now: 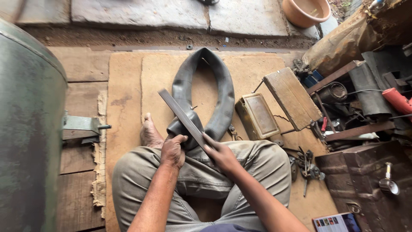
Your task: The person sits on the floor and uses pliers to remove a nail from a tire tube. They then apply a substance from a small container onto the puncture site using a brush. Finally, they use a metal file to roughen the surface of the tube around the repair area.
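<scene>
Left hand (pixel 173 150) grip closed around folded end of black inner tube (pixel 223 99), pinned on my knee. Right hand (pixel 221 155) grip closed on flat metal file (pixel 182 118), blade laid across tube. Metal box (pixel 256 116) beside tube on mat (pixel 128 94).

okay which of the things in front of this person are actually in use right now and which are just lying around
In use: black inner tube, pinned by left hand; flat metal file, held by right hand.

Lying about: small metal tin, wooden board, plastic basin, pliers.
</scene>
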